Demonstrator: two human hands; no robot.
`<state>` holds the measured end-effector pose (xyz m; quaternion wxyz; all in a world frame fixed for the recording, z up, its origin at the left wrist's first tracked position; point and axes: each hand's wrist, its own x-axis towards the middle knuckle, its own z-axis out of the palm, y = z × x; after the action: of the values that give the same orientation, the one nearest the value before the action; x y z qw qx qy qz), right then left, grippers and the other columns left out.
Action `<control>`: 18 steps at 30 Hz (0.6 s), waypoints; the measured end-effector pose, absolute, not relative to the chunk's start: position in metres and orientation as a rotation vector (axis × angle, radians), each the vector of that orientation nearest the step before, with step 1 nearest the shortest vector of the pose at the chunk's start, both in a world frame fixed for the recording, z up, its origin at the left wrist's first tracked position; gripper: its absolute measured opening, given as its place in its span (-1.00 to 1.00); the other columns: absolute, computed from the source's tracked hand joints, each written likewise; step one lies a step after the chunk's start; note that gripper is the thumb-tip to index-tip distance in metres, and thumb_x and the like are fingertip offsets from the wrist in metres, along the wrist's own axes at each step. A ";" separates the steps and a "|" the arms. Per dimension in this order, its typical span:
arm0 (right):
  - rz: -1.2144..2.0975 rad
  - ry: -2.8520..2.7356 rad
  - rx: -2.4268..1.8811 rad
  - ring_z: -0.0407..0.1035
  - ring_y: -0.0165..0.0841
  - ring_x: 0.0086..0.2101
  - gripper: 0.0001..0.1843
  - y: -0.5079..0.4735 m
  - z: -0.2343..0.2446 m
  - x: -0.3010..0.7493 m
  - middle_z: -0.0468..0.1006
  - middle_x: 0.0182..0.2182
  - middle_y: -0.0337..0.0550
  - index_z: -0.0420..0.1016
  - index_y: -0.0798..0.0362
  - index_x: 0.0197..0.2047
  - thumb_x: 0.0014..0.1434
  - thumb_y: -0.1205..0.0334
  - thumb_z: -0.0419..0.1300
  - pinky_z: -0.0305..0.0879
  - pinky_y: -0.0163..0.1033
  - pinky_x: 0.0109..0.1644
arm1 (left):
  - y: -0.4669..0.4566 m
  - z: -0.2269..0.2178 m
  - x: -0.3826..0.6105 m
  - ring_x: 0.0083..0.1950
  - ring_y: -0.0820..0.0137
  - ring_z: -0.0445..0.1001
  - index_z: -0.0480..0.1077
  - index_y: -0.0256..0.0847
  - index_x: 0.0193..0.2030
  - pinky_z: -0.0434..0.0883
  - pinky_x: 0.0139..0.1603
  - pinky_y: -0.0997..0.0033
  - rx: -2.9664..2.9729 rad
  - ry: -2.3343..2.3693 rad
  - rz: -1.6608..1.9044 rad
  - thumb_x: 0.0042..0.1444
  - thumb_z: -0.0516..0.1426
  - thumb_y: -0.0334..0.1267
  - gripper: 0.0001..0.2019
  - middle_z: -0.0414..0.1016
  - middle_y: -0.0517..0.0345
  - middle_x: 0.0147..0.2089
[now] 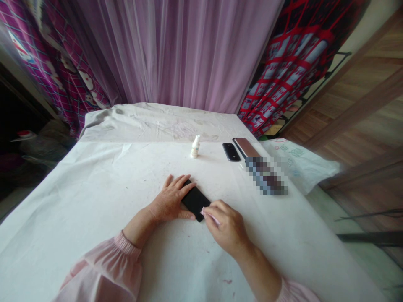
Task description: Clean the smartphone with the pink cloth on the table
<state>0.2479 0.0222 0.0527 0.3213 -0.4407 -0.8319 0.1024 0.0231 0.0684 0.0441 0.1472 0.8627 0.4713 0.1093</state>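
Observation:
A black smartphone [195, 199] lies flat on the white-covered table, its dark face up. My left hand [171, 197] steadies it from the left, thumb at the near end and fingers over the far end. Pinched in my right hand [227, 224] is a small, crumpled pale pink cloth [203, 211], which touches the phone's near right part. Most of the cloth is hidden by my fingers. Beyond the hands, a small white spray bottle [195, 147] stands upright.
A dark phone [231, 152] and a rose-coloured flat device [246, 147] lie at the back right, beside a blurred-out object [267, 176]. A plastic bag [300, 163] hangs by the right table edge. Purple curtains [176, 54] close off the back.

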 end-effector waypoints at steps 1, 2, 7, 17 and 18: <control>0.281 -2.194 -1.139 0.44 -0.39 -0.34 -0.80 0.021 0.053 0.246 0.52 -0.36 -0.16 0.57 0.01 -0.25 0.21 0.39 0.11 0.30 -0.36 -0.21 | 0.068 0.044 0.023 0.41 -0.13 0.06 0.10 -0.11 0.38 -0.18 0.35 -0.36 2.487 1.356 0.319 -0.18 0.15 0.47 0.05 0.03 -0.29 0.44; 0.290 -2.205 -1.123 0.44 -0.39 -0.34 -0.79 0.020 0.053 0.245 0.52 -0.37 -0.16 0.57 0.01 -0.26 0.21 0.40 0.11 0.29 -0.36 -0.22 | 0.068 0.044 0.023 0.41 -0.12 0.07 0.10 -0.09 0.39 -0.18 0.35 -0.35 2.493 1.356 0.325 -0.18 0.15 0.47 0.05 0.04 -0.28 0.44; 0.314 -2.243 -1.102 0.42 -0.39 -0.37 -0.78 0.016 0.054 0.240 0.51 -0.39 -0.17 0.57 0.01 -0.30 0.20 0.42 0.10 0.27 -0.35 -0.25 | 0.068 0.044 0.023 0.41 -0.12 0.06 0.11 -0.12 0.38 -0.17 0.35 -0.35 2.501 1.366 0.305 -0.17 0.15 0.47 0.05 0.03 -0.29 0.44; 0.315 -2.220 -1.135 0.42 -0.38 -0.34 -0.80 0.018 0.054 0.243 0.51 -0.38 -0.16 0.58 -0.01 -0.28 0.21 0.37 0.12 0.28 -0.33 -0.21 | 0.069 0.042 0.023 0.41 -0.14 0.07 0.11 -0.12 0.38 -0.16 0.35 -0.36 2.511 1.357 0.329 -0.17 0.18 0.44 0.04 0.03 -0.28 0.44; 0.309 -2.217 -1.141 0.42 -0.38 -0.34 -0.80 0.019 0.054 0.244 0.52 -0.38 -0.16 0.58 -0.01 -0.27 0.22 0.37 0.12 0.29 -0.33 -0.21 | 0.069 0.042 0.023 0.41 -0.14 0.06 0.11 -0.12 0.38 -0.16 0.35 -0.36 2.508 1.357 0.328 -0.17 0.18 0.44 0.05 0.04 -0.28 0.44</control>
<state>0.2435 0.0187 0.0535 0.3094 -0.4319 -0.8391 0.1169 0.0228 0.0688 0.0423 0.1351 0.8658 0.4683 0.1132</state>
